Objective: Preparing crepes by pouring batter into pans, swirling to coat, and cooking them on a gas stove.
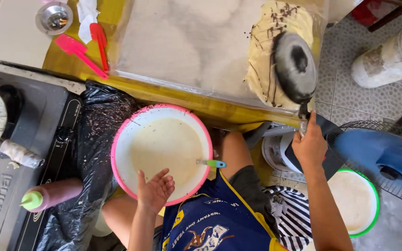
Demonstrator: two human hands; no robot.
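My right hand [310, 146] grips the handle of a small black pan [295, 66], held upside down over a thin pale crepe [275, 51] with dark chocolate streaks on a plastic-covered board [187, 46]. My left hand [155, 190] hovers open, fingers spread, over the near rim of a pink-rimmed white bowl [117, 139] of pale batter. A utensil with a green-and-blue handle [212, 163] rests on the bowl's right rim.
A gas stove [19, 153] stands at left, with a squeeze bottle [52, 195] and a black plastic bag [94, 135]. Pink and red spatulas [82, 51] lie at the back. A green-rimmed bowl [373, 204], a blue fan [382, 153] and a white jar [391, 58] are on the right.
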